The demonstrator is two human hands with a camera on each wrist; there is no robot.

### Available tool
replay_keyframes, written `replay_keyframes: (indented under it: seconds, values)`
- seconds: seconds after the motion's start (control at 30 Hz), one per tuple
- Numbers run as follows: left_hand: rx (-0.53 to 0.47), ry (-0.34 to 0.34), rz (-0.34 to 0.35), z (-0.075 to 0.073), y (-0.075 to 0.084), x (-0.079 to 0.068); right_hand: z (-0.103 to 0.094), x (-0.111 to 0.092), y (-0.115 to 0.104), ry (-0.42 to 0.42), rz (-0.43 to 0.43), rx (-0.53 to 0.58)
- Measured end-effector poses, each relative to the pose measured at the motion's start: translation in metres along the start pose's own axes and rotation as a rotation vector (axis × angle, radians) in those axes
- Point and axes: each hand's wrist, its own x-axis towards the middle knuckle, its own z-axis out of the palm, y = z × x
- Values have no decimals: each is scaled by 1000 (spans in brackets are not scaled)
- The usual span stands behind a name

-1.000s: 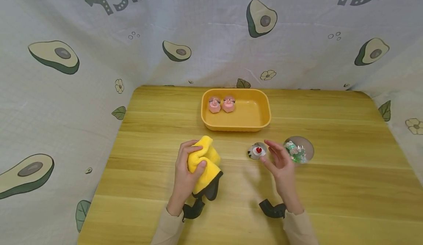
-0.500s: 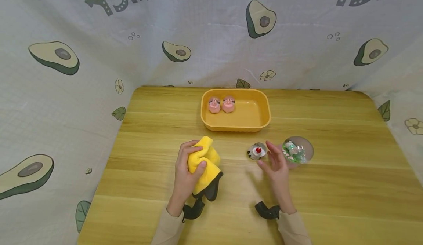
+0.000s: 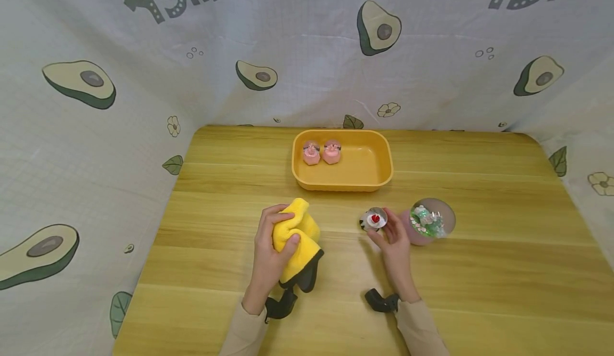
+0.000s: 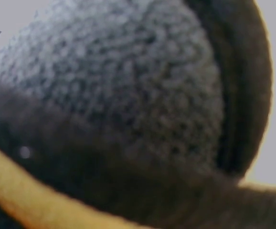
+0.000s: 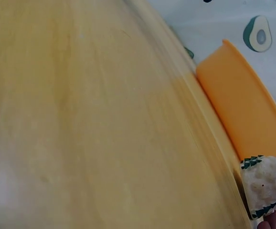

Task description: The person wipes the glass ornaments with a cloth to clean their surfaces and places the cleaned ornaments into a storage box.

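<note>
My left hand [image 3: 271, 255] grips a bunched yellow cloth [image 3: 298, 239] with a dark grey edge and underside. Grey nap of the cloth [image 4: 128, 71] fills much of the left wrist view, blurred. The right hand [image 3: 395, 247] has its thumb and fingers round a small snow globe [image 3: 373, 219] with a red and white figure inside. In the right wrist view, the snow globe's white base [image 5: 263, 186] with green trees shows at the lower right, fingertips at its edge. Just right of that hand stands a larger snow globe [image 3: 433, 218] with green and white contents on a pink base.
Beyond the hands lies a yellow-orange tray [image 3: 360, 180]. Two small pink snow globes [image 3: 321, 152] stand in its left part. The wooden table [image 3: 216, 185] ends at a white curtain [image 3: 307, 36] printed with avocados.
My right hand has moved left, away from the larger snow globe, and its thumb and fingers have come round the small snow globe. The left hand and cloth stay put.
</note>
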Motion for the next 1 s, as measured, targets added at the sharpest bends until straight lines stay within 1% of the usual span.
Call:
replay_keyframes:
  seconds: [0.23, 0.37, 0.5, 0.6, 0.73, 0.9, 1.0]
  values:
    - [0, -6, -5, 0, 0, 0, 1, 3, 3, 7, -8, -133]
    - [3, -8, -5, 0, 0, 1, 2, 4, 2, 2, -12, -185]
    - [-2, -14, -12, 0, 0, 1, 2, 4, 2, 20, -16, -234]
    - [-5, -16, -17, 1, -1, 0, 4, 4, 2, 37, -34, -272]
    - [-7, -17, -26, 1, -2, 0, 4, 5, 4, 61, -59, -299]
    - [-11, -15, -34, 0, -2, 0, 6, 5, 4, 81, -68, -308]
    - [-8, -13, -21, 0, -2, 0, 6, 6, 4, 96, -62, -300]
